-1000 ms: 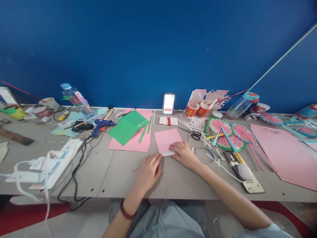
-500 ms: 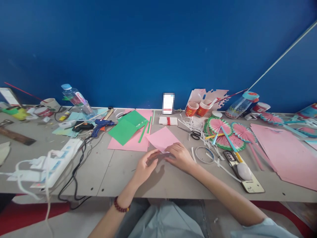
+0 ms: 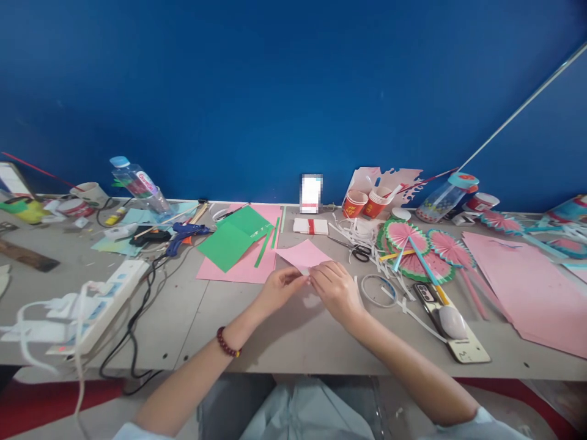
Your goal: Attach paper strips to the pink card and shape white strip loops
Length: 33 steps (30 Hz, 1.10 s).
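A sheet of pink paper (image 3: 303,253) is held at its near edge between both hands, its far corner pointing at the wall. My left hand (image 3: 283,289) pinches that edge from the left with thumb and fingers. My right hand (image 3: 337,292) grips it from the right, fingers bent over the edge; part of the paper is hidden beneath them. The fingertips of both hands almost meet at the near corner. To the left lie green paper sheets (image 3: 229,243) and narrow green strips (image 3: 263,249) on a larger pink sheet (image 3: 220,273).
Scissors (image 3: 361,251), a tape roll (image 3: 379,288) and watermelon-patterned paper fans (image 3: 426,256) lie to the right, near a phone (image 3: 468,348). Red paper cups (image 3: 355,203) stand by the wall. A blue glue gun (image 3: 186,235) and a power strip (image 3: 107,305) sit on the left.
My hands have come closer together at the paper's near edge. The paper's near part is now lifted and tilted, and my left hand has closed on it.
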### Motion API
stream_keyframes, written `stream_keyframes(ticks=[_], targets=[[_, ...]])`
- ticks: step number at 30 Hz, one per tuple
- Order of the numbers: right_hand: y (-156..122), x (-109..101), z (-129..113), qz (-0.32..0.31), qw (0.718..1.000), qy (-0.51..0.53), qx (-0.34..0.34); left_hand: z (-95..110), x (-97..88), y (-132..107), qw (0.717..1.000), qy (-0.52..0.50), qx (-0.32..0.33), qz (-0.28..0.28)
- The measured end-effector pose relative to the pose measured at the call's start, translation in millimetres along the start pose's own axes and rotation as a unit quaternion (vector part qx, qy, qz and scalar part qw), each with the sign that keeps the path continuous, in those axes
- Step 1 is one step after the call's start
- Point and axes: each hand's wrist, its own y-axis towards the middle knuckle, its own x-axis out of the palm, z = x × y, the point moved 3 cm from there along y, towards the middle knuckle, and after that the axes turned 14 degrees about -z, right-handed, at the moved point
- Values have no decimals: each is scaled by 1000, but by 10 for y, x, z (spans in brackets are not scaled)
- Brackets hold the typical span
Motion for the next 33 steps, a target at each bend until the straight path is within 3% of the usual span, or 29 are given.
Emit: stream_keyframes(ticks=[7, 16, 33], targets=[[-1, 103, 4, 42, 999, 14, 26, -148, -124, 91, 998, -11, 41, 55], [-70, 187, -16, 37, 994, 84, 60, -113, -131, 11, 998, -34, 31, 46], [-55, 231, 4, 42, 990, 100, 90, -128, -127, 20, 996, -66, 15, 50]])
